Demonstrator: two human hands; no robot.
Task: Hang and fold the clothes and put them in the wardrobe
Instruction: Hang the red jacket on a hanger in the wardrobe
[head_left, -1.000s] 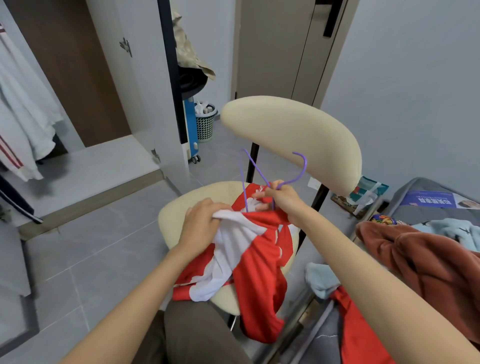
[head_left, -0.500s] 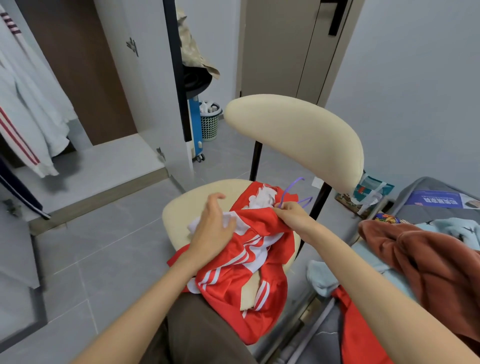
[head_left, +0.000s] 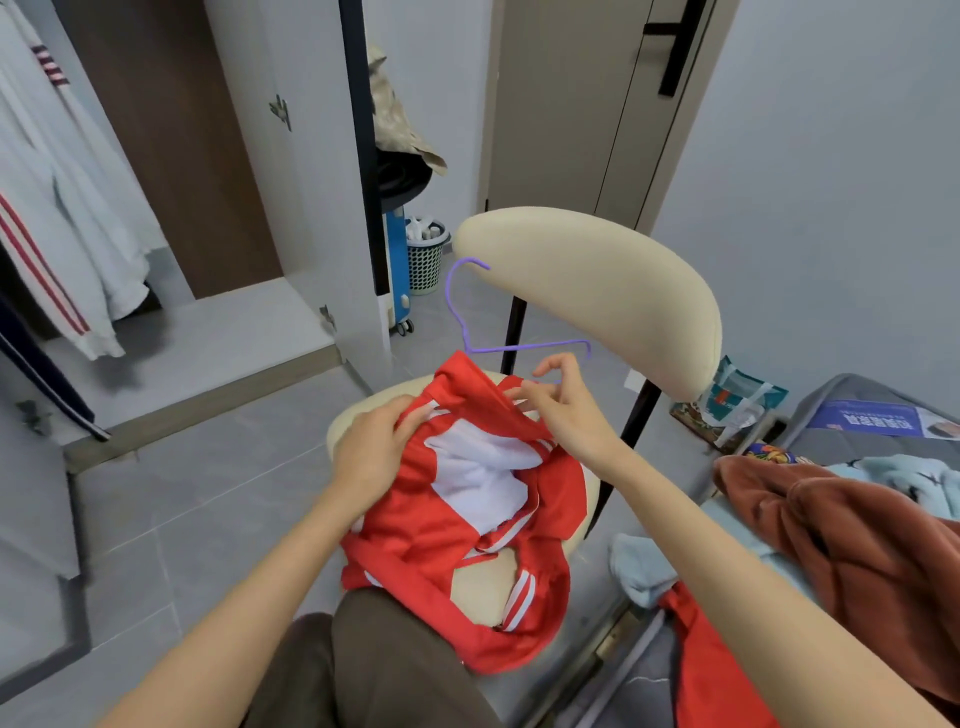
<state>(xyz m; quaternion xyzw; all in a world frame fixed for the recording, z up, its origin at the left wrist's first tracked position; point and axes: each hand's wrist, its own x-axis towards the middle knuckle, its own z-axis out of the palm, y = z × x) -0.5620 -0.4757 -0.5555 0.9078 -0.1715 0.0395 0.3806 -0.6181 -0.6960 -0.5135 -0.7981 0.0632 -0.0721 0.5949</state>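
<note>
- Head view: red & white jersey (head_left: 467, 519) is lying bunched on the seat of the chair (head_left: 597, 291), lower edge spilling over the front; the seat is serving as a work surface, leaving both hands free for the neck opening
- Left hand (head_left: 379, 452) is gripping a fold at the neckline's left side, fingers curled into the cloth; prob. anchoring it so the opening isn't sliding away
- Right hand (head_left: 566, 415) is pinching the red collar edge btwn thumb & fingertips, index finger lifting clear; looks to be pulling the neck open
- Purple hanger (head_left: 530, 346) is standing just behind the right hand, hook up; can't tell whether that hand is also holding its lower wire
- Judging by this, the hanger is going in thru the collar; hanging step isn't done yet
- Wardrobe (head_left: 171, 156) is standing open at left, well apart, w/ white clothes hanging inside; a brown garment (head_left: 857, 530) is waiting at right
</note>
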